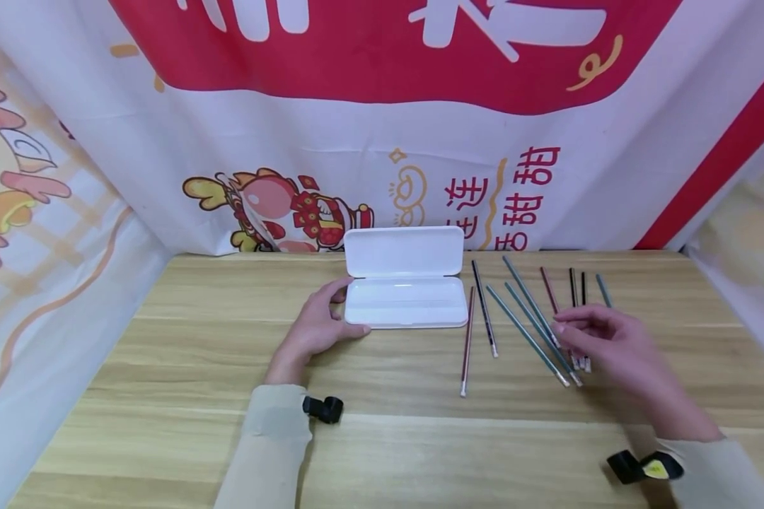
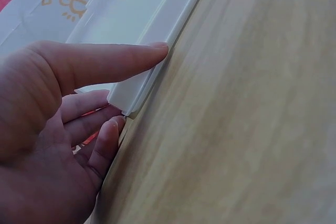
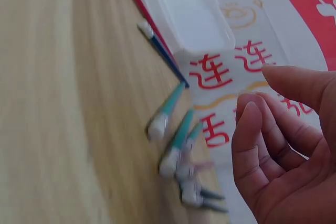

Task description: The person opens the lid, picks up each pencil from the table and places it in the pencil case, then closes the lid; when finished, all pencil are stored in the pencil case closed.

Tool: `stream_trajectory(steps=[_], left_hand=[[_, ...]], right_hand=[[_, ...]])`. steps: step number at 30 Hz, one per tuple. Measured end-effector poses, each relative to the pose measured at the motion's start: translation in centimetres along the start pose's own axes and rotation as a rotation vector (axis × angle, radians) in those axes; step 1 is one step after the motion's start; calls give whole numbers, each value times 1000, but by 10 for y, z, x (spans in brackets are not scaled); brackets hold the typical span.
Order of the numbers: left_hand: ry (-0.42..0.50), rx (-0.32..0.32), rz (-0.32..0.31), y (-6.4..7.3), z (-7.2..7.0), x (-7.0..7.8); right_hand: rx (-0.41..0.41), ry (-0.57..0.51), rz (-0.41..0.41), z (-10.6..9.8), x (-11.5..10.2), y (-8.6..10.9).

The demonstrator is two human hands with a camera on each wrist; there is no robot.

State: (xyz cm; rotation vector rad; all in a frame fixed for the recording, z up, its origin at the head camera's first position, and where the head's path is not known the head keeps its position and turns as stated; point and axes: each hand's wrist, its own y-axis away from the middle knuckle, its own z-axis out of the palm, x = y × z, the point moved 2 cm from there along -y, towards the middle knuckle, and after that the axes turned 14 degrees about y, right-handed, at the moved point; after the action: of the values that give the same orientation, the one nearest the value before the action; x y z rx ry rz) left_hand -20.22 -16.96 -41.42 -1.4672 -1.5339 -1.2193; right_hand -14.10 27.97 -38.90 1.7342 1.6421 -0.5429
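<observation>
A white pencil case (image 1: 406, 302) lies with its lid (image 1: 404, 252) raised at the back; nothing shows inside its tray. My left hand (image 1: 321, 322) holds the case by its left end. In the left wrist view the thumb (image 2: 121, 64) lies along the front edge, and the other fingers are at the end wall. Above the pencils on the right hovers my right hand (image 1: 611, 346), its fingers loosely bent with nothing between them. Beneath and beside it are several teal pencils (image 1: 525, 332), a dark red pencil (image 1: 549, 290) and black pencils (image 1: 573, 286).
Closer to the case lie another red pencil (image 1: 467, 346) and a dark blue pencil (image 1: 484, 307). All rest on a wooden table (image 1: 407, 452), their white eraser ends toward me. A printed cloth (image 1: 280, 134) hangs along the table's back edge.
</observation>
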Motion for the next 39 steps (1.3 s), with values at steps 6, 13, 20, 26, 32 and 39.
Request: stream_trajectory(steps=[6, 13, 20, 26, 32, 39], left_hand=[[0, 6, -12, 1, -1, 0], [3, -9, 22, 0, 0, 0], [12, -10, 27, -1, 0, -1], [7, -8, 18, 0, -1, -1], [12, -7, -4, 0, -1, -1], [5, -10, -1, 0, 0, -1]], right_hand=[[17, -19, -17, -18, 31, 6], [77, -35, 30, -37, 60, 17], [85, 2, 106, -52, 85, 27], [44, 42, 165, -57, 107, 23], [-3, 73, 187, -57, 117, 21], [-65, 149, 209, -59, 116, 19]])
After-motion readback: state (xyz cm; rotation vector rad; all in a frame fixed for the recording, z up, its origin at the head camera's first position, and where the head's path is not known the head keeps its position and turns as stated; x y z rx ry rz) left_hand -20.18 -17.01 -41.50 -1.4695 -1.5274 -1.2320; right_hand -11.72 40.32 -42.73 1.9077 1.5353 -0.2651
